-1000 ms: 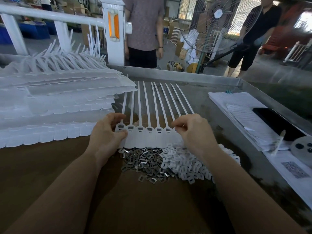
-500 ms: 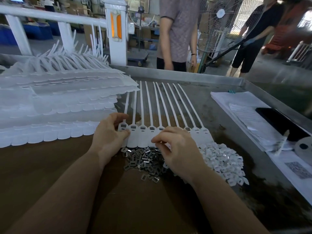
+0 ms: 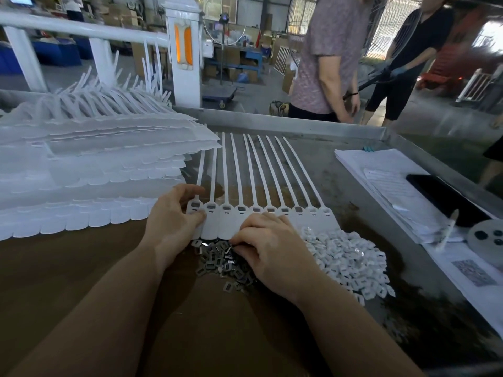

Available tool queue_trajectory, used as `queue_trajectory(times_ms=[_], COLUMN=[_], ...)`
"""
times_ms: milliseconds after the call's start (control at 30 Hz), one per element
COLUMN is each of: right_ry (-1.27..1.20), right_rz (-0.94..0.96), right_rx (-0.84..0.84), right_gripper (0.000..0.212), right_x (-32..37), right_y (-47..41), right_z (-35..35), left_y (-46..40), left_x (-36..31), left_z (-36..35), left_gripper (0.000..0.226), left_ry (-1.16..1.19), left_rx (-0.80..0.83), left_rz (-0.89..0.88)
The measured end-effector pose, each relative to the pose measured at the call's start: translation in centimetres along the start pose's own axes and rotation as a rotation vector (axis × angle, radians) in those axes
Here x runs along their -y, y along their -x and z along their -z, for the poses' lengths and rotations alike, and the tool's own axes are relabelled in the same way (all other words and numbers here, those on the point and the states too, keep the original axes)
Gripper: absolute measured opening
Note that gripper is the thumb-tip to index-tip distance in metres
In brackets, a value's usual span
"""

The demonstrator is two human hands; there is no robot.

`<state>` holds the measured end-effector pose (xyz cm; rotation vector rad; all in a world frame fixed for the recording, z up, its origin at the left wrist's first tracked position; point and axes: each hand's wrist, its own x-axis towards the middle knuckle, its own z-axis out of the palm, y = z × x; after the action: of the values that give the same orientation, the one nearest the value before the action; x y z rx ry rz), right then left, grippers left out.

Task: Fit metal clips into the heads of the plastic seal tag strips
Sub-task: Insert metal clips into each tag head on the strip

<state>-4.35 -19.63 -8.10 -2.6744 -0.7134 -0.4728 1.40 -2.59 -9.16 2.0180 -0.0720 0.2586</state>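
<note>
My left hand pinches the end head of the strips while my right fingers curl into the clips, apparently picking one to seat next.

The seal tag strips at the centre of the frame are smooth, matt white plastic, and the large stacks of strips at the left look milkier and faintly translucent. Below them a heap of metal clips shows dull grey with small bright glints, beside a pile of white plastic pieces that looks matt. The table is worn, stained grey metal, part covered at lower left by a matt brown sheet, with white paper sheets at the right.
</note>
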Motion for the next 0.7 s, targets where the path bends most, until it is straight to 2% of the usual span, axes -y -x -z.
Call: queue_trajectory(times_ms=[333,567,700], right_ry=[-0.055,-0.137,-0.114], right_rz=[-0.03,-0.121,-0.087], right_rx=[0.002,-0.081,-0.066], right_gripper=[0.008,0.016,0.013], right_x=[-0.18,-0.8,-0.75], right_y=[0.04,0.08,0.07], right_z=[-0.18,-0.01,0.13], left_y=[0.12,0.1,0.07], left_x=[0.03,-0.09,-0.09], left_z=[0.06,0.12,0.11], left_gripper=[0.036,0.037,0.038], left_ry=[0.015,-0.002,-0.003], left_rx=[0.007,0.005,0.009], left_rz=[-0.007,0.007,0.011])
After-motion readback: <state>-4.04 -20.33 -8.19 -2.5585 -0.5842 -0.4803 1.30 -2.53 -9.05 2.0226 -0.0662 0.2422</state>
